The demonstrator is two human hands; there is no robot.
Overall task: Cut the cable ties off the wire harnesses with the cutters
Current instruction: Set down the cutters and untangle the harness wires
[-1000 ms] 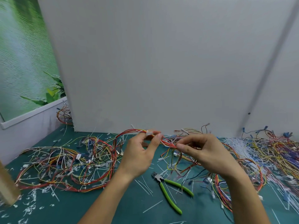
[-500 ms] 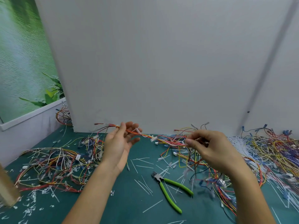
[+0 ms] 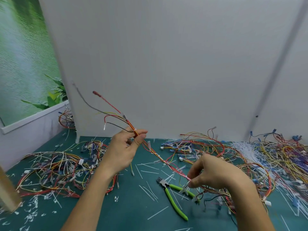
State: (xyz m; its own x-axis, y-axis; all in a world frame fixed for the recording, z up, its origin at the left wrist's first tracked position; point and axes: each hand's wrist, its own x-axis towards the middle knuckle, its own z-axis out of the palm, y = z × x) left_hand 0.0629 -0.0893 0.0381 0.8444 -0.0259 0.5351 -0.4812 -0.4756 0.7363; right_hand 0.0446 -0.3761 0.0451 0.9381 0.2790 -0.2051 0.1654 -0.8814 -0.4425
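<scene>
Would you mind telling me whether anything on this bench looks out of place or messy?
White cable-tie offcuts litter the green mat, thickest at the near-left edge. The cutters lie idle on the mat while the left hand and right hand pinch one harness stretched between them. No damage is visible.

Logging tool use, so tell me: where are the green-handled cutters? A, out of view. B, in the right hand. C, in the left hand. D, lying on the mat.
D: the cutters lie on the mat; the left hand and right hand pinch the wire harness.
</scene>
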